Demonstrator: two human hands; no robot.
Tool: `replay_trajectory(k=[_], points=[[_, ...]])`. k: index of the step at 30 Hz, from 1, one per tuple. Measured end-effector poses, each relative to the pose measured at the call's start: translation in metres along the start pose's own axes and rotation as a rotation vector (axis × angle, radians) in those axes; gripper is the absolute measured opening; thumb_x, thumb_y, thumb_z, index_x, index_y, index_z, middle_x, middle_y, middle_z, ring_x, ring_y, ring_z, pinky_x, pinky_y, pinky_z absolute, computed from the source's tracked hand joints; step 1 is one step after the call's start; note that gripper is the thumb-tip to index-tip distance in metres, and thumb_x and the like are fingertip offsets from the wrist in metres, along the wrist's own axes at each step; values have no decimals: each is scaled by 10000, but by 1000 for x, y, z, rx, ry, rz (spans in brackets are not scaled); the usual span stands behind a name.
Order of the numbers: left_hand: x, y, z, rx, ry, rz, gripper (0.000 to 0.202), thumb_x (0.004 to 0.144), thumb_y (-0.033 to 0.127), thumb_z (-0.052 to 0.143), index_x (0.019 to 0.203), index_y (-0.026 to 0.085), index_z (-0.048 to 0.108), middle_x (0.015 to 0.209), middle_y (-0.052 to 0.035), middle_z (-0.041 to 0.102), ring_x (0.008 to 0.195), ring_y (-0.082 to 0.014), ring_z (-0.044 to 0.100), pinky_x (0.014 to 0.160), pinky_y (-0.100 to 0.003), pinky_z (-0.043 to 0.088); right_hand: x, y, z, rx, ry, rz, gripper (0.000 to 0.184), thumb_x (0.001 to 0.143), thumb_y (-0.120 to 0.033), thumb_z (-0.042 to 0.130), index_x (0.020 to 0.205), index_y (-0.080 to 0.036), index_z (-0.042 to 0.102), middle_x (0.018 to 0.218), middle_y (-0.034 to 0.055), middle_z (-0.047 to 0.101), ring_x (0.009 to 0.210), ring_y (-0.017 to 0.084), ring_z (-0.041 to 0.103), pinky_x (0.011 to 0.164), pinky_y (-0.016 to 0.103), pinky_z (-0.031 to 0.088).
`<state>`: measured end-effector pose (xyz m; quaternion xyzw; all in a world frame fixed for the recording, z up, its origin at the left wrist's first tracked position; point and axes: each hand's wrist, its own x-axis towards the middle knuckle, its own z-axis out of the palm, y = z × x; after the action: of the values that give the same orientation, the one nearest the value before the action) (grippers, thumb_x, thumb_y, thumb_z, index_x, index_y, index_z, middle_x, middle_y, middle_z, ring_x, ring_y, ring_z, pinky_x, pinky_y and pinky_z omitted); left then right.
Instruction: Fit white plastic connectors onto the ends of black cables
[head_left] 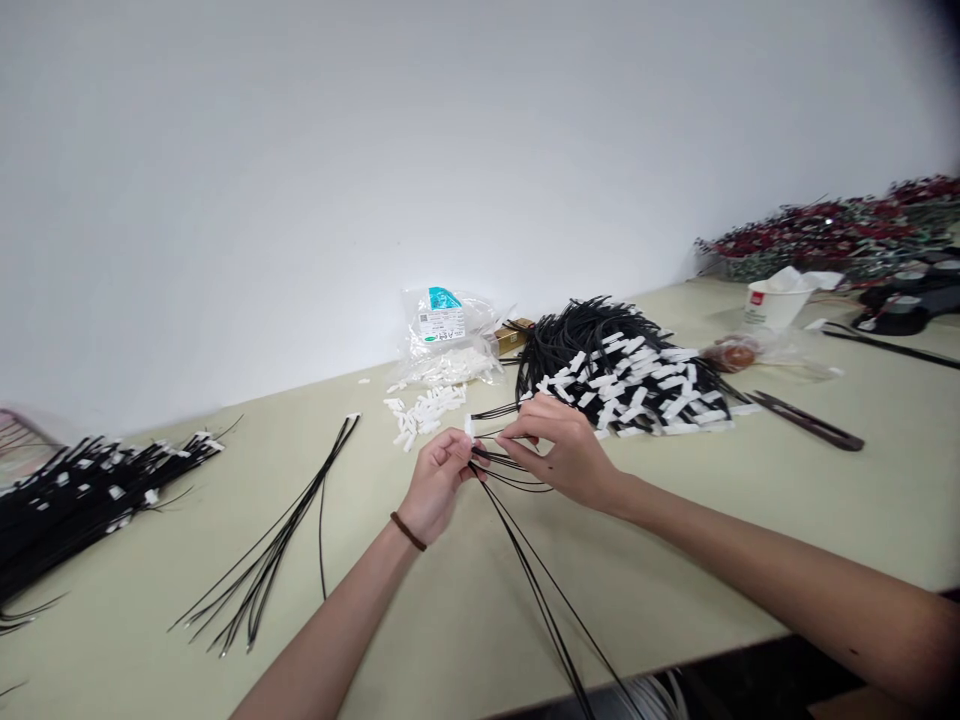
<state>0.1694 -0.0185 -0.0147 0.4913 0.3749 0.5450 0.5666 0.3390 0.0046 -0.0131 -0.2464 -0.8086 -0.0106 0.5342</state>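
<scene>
In the middle of the head view, my left hand (436, 482) pinches a white connector (469, 426) with several thin black wires (529, 565) running from it. Some of these wires hang down across the table's front edge, others bend right beneath my right hand. My right hand (568, 452) is closed at the fingertips on one thin black wire (489, 436), just right of the connector. Behind my hands lie loose white connectors (429, 408) and a large bundle of black cables (592, 340) with white connector ends.
A clear bag (450, 335) of white parts stands by the wall. Black tweezers (810, 420) and a paper cup (776, 303) are at the right, red-and-green wire bundles (832, 240) behind. Another wired connector (352, 416) and a black cable pile (82, 500) lie left.
</scene>
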Motion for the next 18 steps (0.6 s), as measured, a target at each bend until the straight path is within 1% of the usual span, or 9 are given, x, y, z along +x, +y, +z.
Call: replay_trajectory(k=[7, 18], points=[[0, -1, -1, 4, -10, 1, 250, 673, 364, 682, 667, 139, 572, 701, -22, 569, 623, -111, 527, 545, -227, 442, 0, 0, 0, -13, 2, -3, 148, 825, -201, 518, 687, -176, 568, 560, -14, 452, 585, 113, 386, 563, 234, 309], [0, 0, 0, -7, -2, -8, 255, 663, 375, 687, 665, 146, 577, 710, -16, 564, 626, -109, 520, 547, -226, 435, 1, -2, 0, 11, 3, -7, 146, 830, -199, 514, 699, -182, 576, 565, -12, 466, 575, 114, 381, 564, 237, 316]])
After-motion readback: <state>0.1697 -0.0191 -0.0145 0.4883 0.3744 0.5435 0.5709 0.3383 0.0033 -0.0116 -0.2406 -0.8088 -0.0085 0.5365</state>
